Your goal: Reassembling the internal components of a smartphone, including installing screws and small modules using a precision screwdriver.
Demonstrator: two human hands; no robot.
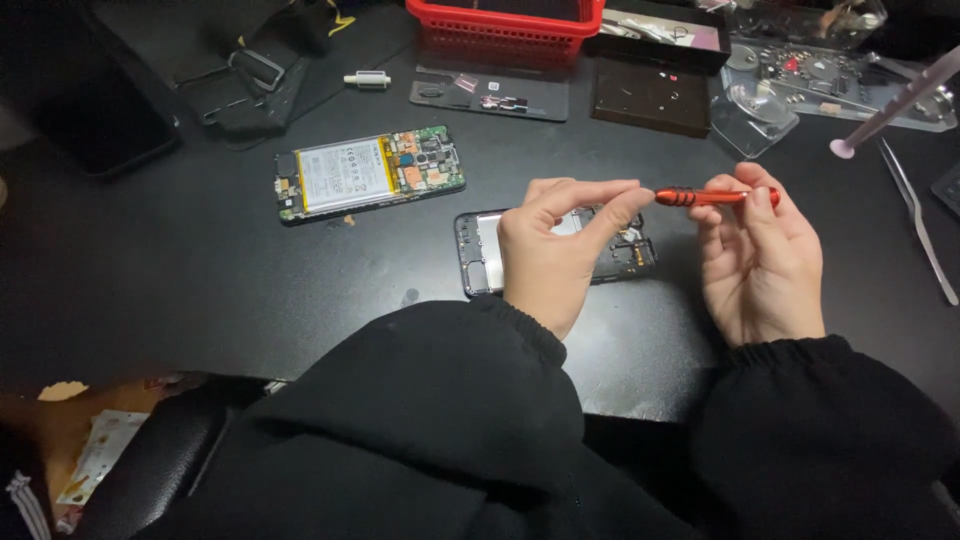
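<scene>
Head view: both hands were up over the black table, working one tool between them. Right hand had its fingers closed around the orange-red screwdriver, held roughly level above the table, handle end in that hand. Left hand pinched together at the screwdriver's other end, thumb and forefinger meeting at the tip; can't tell if anything small sat between them. Both arms in black sleeves.

Directly under the hands, flat on the table: an empty black phone frame, partly hidden by the left hand. Well to its left and further back, an opened phone body lay face down, battery and green circuit board exposed.

Far edge of the table: red plastic basket, a dark parts tray beside it, clear plastic trays with small hardware further right. Metal tweezers lay at the right edge, apart from the hands. Small white cylinder part near the back left.
</scene>
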